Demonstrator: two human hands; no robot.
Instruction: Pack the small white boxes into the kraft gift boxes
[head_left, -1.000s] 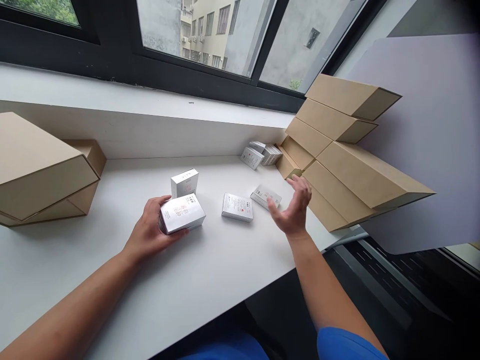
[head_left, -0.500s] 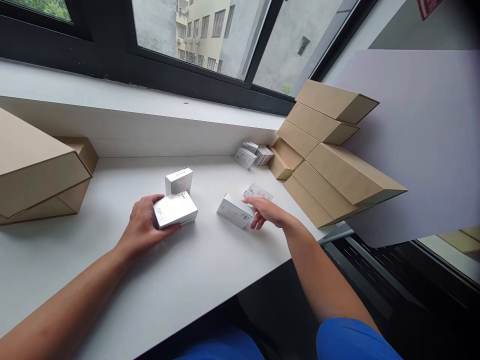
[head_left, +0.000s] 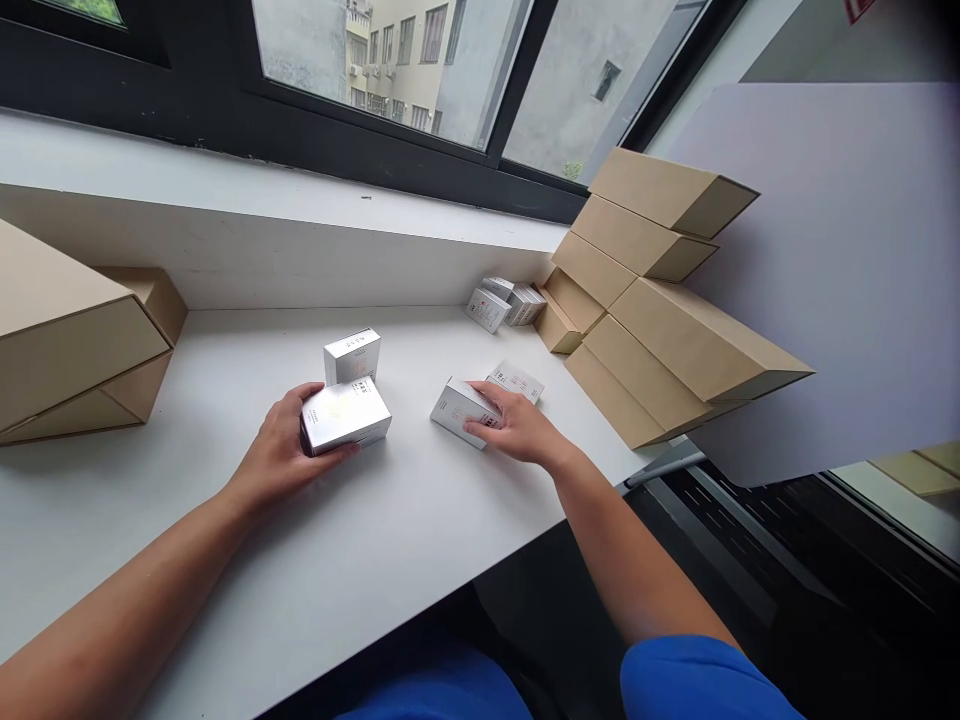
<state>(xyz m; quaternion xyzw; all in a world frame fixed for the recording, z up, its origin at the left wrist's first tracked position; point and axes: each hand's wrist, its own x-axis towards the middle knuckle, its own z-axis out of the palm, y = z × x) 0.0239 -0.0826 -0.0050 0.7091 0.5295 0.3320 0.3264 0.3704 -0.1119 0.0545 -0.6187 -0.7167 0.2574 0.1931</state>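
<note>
My left hand [head_left: 279, 452] is closed around a small silver-white box [head_left: 346, 415] that rests on the white table [head_left: 375, 560]. Just behind it stands a second silver box [head_left: 352, 354], upright. My right hand [head_left: 516, 426] grips another silver box [head_left: 459, 410] lying at the table's middle, fingers curled over its near end. A flat silver box [head_left: 517, 380] lies right behind that hand.
Several long brown cardboard cartons [head_left: 660, 300] are stacked at the right against a white board [head_left: 847, 270]. A small cluster of silver boxes [head_left: 504, 302] sits by the back wall. An open brown carton [head_left: 75, 350] lies at the left. The table edge drops off near right.
My right hand came down from a raised, open pose onto the middle silver box and closed on it. My left hand kept its box and barely moved.
</note>
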